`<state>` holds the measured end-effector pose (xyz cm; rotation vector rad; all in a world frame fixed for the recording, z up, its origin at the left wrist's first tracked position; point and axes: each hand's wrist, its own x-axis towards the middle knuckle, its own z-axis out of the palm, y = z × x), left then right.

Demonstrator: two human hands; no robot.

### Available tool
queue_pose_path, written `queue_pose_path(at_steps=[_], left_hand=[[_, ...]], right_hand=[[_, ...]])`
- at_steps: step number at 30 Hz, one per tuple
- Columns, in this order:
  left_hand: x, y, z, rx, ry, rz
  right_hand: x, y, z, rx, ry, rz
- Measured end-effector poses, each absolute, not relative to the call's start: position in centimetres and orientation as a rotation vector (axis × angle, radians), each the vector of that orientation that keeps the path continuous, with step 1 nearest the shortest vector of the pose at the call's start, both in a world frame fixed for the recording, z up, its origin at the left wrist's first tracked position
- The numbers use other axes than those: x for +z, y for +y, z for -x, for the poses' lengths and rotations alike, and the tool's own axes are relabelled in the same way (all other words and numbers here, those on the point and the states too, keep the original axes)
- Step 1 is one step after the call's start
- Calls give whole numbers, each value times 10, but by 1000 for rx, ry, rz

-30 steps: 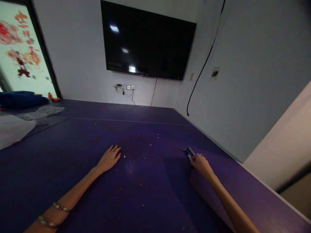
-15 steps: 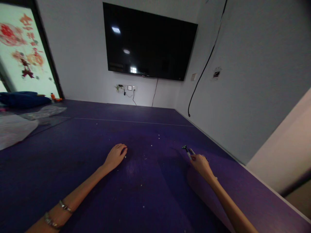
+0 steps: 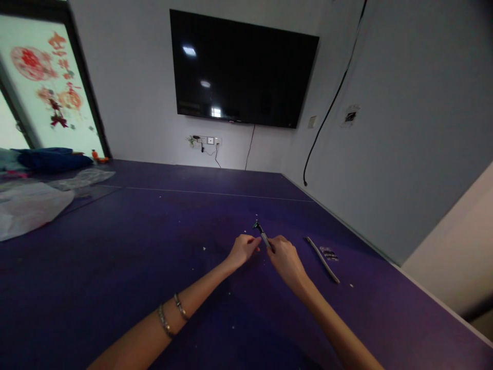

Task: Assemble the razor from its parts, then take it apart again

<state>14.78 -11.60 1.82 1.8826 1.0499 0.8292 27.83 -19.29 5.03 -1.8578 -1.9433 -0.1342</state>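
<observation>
A razor [image 3: 264, 238] with a dark head and a grey handle points up and away from me over the purple surface [image 3: 173, 282]. My right hand [image 3: 285, 259] is closed round the lower part of its handle. Just left of the handle is my left hand [image 3: 243, 249], its thumb and fingers pinched together near the razor. Whether those fingertips hold or touch anything is too small to tell. To the right of my right hand lie a thin grey strip [image 3: 323, 261] and a small clear packet [image 3: 329, 254] with dark marks.
Small white bits dot the surface. Crumpled clear plastic [image 3: 34, 205] and dark blue cloth [image 3: 57, 159] lie at the far left. A television [image 3: 244, 72] hangs on the back wall above sockets [image 3: 210, 140]. A black cable [image 3: 327, 110] dangles along the right wall.
My right hand has moved left with the razor, uncovering the strip and packet. My left hand has come right, from resting on the surface to beside the razor, its fingers now pinched.
</observation>
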Motion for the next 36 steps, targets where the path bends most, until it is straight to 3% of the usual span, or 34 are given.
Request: queue_pose_path(at_steps=[11,20,36], left_hand=[[33,-117,-147,811,1067,-1719],[40,-102,-131,555,1272,-2024],[33,-47,-77,92,1547,-2416]], right_hand=[[41,-204,-244,-401,-2078,1858],[53,-215,-237,-354,-2036,1789],[44,-222,-399,-159,-1696,2257]])
